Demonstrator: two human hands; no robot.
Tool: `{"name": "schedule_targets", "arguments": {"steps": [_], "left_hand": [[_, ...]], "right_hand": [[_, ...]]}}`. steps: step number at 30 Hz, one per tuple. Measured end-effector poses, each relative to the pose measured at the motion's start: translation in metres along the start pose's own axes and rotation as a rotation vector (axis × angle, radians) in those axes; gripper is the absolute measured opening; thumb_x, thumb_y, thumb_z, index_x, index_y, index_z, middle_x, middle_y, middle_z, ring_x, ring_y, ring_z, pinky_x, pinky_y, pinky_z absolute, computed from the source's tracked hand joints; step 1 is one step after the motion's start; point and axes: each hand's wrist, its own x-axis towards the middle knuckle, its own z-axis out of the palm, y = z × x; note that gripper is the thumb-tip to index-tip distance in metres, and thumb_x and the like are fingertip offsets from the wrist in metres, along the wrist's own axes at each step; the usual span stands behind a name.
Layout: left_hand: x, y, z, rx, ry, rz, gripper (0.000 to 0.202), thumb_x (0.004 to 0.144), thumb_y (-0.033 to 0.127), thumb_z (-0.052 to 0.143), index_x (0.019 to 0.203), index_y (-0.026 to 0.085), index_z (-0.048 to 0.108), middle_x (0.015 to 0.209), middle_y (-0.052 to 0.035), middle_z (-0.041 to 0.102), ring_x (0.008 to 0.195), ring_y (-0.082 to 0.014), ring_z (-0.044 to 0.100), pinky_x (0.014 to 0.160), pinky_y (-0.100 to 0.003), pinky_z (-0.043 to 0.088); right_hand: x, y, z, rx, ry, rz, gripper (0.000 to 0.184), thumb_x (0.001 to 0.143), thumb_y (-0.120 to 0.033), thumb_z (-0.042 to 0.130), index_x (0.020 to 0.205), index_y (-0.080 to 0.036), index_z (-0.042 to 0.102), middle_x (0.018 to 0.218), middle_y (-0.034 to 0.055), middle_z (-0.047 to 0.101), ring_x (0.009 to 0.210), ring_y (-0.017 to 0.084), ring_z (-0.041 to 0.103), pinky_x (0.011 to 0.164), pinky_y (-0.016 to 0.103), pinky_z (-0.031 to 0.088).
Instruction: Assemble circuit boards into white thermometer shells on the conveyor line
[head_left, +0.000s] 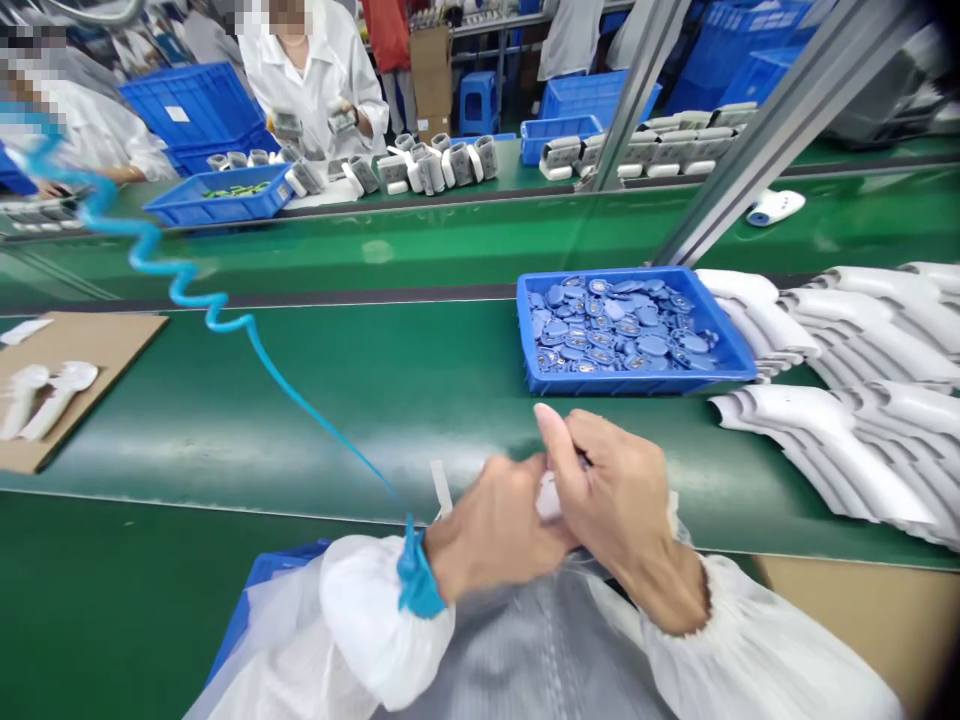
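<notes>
My left hand (pixel 506 525) and my right hand (pixel 615 485) are closed together in front of my chest. Between them shows a small bit of a white plastic piece (pixel 549 499); the fingers cover the rest of it, so its full shape is hidden. The right thumb points up and away from me. A blue wrist strap (pixel 420 572) circles my left wrist, and its coiled cord (pixel 289 385) runs off to the upper left. Just beyond my hands stands a blue tray (pixel 637 384) full of small blue oval plastic parts (pixel 615 325).
Nested white plastic shells (pixel 832 430) lie in rows at the right. Two white handle-shaped parts (pixel 56 400) rest on a cardboard sheet (pixel 112 350) at the left. A metal post (pixel 757 130) slants across the right. Across the green bench, a co-worker (pixel 315 80) handles grey-and-white devices.
</notes>
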Motion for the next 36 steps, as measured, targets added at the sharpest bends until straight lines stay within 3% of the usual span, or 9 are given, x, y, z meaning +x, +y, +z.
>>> {"name": "schedule_targets", "arguments": {"steps": [5, 7, 10, 14, 19, 22, 25, 31, 36], "left_hand": [[0.002, 0.0, 0.013, 0.268, 0.04, 0.019, 0.033, 0.086, 0.037, 0.058, 0.107, 0.012, 0.064, 0.084, -0.016, 0.073, 0.07, -0.0336, 0.069, 0.064, -0.043, 0.048], [0.003, 0.0, 0.018, 0.22, 0.045, 0.038, 0.031, 0.087, 0.035, 0.058, 0.11, 0.014, 0.062, 0.091, -0.014, 0.075, 0.074, -0.0316, 0.07, 0.065, -0.04, 0.049], [0.006, -0.002, 0.024, 0.15, -0.004, 0.079, 0.032, 0.087, 0.033, 0.058, 0.114, 0.014, 0.062, 0.092, -0.0121, 0.075, 0.073, -0.029, 0.071, 0.063, -0.038, 0.05], [0.011, 0.0, 0.024, 0.293, 0.014, 0.07, 0.036, 0.082, 0.027, 0.06, 0.112, 0.007, 0.063, 0.082, -0.0169, 0.074, 0.07, -0.0354, 0.069, 0.065, -0.044, 0.049], [0.016, 0.003, 0.014, 0.245, -0.024, 0.114, 0.026, 0.086, 0.028, 0.059, 0.108, 0.016, 0.065, 0.081, -0.0097, 0.074, 0.067, -0.0278, 0.069, 0.06, -0.036, 0.048], [0.017, 0.004, 0.015, 0.309, -0.049, 0.107, 0.027, 0.086, 0.03, 0.058, 0.105, 0.012, 0.066, 0.082, -0.0148, 0.074, 0.068, -0.0332, 0.07, 0.062, -0.04, 0.049], [0.019, 0.006, 0.017, 0.462, -0.014, 0.076, 0.035, 0.084, 0.029, 0.057, 0.11, 0.006, 0.065, 0.086, -0.0216, 0.075, 0.073, -0.0411, 0.071, 0.067, -0.048, 0.05], [0.02, 0.003, 0.015, 0.148, 0.038, 0.085, 0.028, 0.093, 0.045, 0.06, 0.1, 0.017, 0.062, 0.087, -0.0112, 0.075, 0.075, -0.0293, 0.072, 0.062, -0.034, 0.045], [0.019, 0.006, 0.02, 0.003, 0.005, 0.079, 0.022, 0.091, 0.035, 0.061, 0.104, 0.018, 0.063, 0.091, -0.0098, 0.075, 0.074, -0.026, 0.071, 0.063, -0.033, 0.048]], "right_hand": [[-0.005, 0.006, -0.012, 0.002, 0.113, -0.051, 0.051, 0.103, -0.03, 0.052, 0.056, -0.021, 0.034, 0.052, -0.0045, 0.035, 0.048, 0.008, 0.032, 0.052, 0.028, 0.027], [-0.007, 0.008, -0.016, -0.031, 0.077, -0.018, 0.05, 0.104, -0.03, 0.051, 0.057, -0.02, 0.037, 0.053, -0.0038, 0.039, 0.05, 0.008, 0.037, 0.053, 0.028, 0.029], [-0.01, 0.011, -0.017, -0.083, 0.037, -0.096, 0.051, 0.103, -0.029, 0.051, 0.055, -0.02, 0.038, 0.051, -0.0032, 0.039, 0.049, 0.008, 0.037, 0.052, 0.03, 0.026], [-0.008, 0.015, -0.013, -0.025, 0.118, -0.156, 0.052, 0.102, -0.023, 0.05, 0.052, -0.02, 0.035, 0.05, -0.003, 0.035, 0.049, 0.009, 0.032, 0.052, 0.031, 0.023], [-0.004, 0.017, -0.013, -0.059, 0.145, -0.121, 0.053, 0.101, -0.022, 0.053, 0.051, -0.02, 0.036, 0.049, -0.0037, 0.036, 0.048, 0.008, 0.034, 0.051, 0.03, 0.025], [-0.002, 0.017, -0.012, -0.064, 0.097, -0.176, 0.051, 0.101, -0.021, 0.053, 0.052, -0.02, 0.037, 0.05, -0.0037, 0.037, 0.049, 0.008, 0.034, 0.051, 0.03, 0.025], [0.0, 0.018, -0.009, 0.015, 0.164, -0.115, 0.053, 0.102, -0.024, 0.051, 0.05, -0.02, 0.037, 0.049, -0.0031, 0.039, 0.047, 0.008, 0.034, 0.051, 0.031, 0.024], [0.004, 0.021, -0.018, 0.104, 0.174, 0.055, 0.053, 0.103, -0.03, 0.052, 0.052, -0.019, 0.052, 0.049, -0.0022, 0.051, 0.046, 0.008, 0.045, 0.051, 0.028, 0.032], [0.005, 0.023, -0.028, 0.014, 0.059, -0.036, 0.053, 0.103, -0.032, 0.053, 0.051, -0.019, 0.047, 0.049, -0.0025, 0.046, 0.047, 0.008, 0.042, 0.051, 0.03, 0.029]]}}
